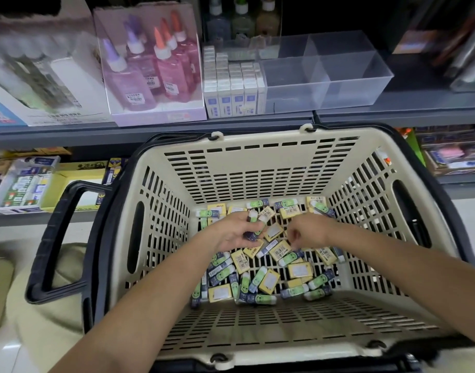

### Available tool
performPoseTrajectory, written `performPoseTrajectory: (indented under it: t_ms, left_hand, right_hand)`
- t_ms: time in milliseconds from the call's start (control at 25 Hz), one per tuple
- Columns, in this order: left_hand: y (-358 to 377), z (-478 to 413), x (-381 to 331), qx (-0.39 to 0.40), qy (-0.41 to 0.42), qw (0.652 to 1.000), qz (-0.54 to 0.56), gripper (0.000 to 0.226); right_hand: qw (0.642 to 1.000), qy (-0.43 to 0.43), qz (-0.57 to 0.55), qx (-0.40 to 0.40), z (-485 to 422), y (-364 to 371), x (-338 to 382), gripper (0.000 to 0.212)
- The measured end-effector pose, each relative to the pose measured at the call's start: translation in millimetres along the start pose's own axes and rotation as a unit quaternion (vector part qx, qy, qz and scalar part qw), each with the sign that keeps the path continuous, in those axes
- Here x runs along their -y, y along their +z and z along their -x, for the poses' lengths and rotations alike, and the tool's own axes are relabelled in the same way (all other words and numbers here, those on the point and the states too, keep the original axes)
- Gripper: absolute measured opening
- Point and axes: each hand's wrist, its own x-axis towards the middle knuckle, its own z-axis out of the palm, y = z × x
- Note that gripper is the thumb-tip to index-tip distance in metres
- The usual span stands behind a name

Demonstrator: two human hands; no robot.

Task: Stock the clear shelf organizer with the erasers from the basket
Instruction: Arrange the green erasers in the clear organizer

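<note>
A cream plastic basket (260, 168) with black handles stands below the shelf. Several loose erasers (268, 281), in yellow and in green-and-navy sleeves, cover its floor. My left hand (232, 232) is down in the basket, shut on a few green-and-navy erasers (254, 224). Just to its right, my right hand (307, 232) hovers over the pile with fingers curled; whether it holds anything is hidden. On the shelf above sits the clear shelf organizer (338, 76). Its left section holds white boxed erasers (233, 82), and its right compartments are bare.
Pink and purple glue bottles in a display box (153, 63) stand left of the organizer, with a white carton (37, 71) further left. A lower shelf at the left carries yellow and white stationery boxes (42, 184). More goods sit at the right.
</note>
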Motion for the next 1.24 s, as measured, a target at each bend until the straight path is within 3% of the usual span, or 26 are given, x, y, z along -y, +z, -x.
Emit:
performPoseTrajectory:
  t_ms: [120, 280, 520, 720, 880, 960, 1080, 1160, 1240]
  left_hand:
    - [-5, 0, -1, 0.005, -0.025, 1.0, 0.002, 0.031]
    - [-8, 4, -2, -0.003, -0.021, 1.0, -0.014, 0.018]
    - [-15, 6, 3, -0.04, -0.01, 0.999, -0.01, 0.031]
    - [-17, 8, 2, -0.023, -0.012, 1.0, -0.013, 0.028]
    - [-17, 10, 2, -0.025, -0.015, 1.0, 0.011, 0.042]
    - [-17, 9, 4, -0.042, -0.004, 0.999, 0.011, 0.046]
    - [-13, 10, 1, -0.01, 0.01, 0.997, 0.077, 0.052]
    - [-6, 10, 0, 0.023, 0.021, 0.992, 0.118, 0.053]
    - [-2, 8, 0, -0.008, 0.039, 0.994, 0.102, 0.05]
  right_hand:
    - [0.987, -0.03, 0.157, 0.017, 6, 19, 0, 0.026]
    - [0.958, -0.064, 0.277, -0.022, 8, 29, 7, 0.017]
    - [0.94, -0.071, 0.33, -0.046, 10, 33, 6, 0.024]
    - [0.957, -0.063, 0.282, -0.013, 5, 34, 3, 0.027]
    - [0.989, -0.015, 0.15, -0.008, 5, 26, 1, 0.017]
    - [0.998, 0.013, -0.044, -0.035, 6, 16, 2, 0.013]
    - [0.943, 0.03, -0.317, -0.101, 2, 6, 22, 0.011]
    - [0.915, 0.03, -0.386, -0.113, -2, 5, 36, 0.011]
    - [0.892, 0.03, -0.438, -0.109, -7, 6, 40, 0.009]
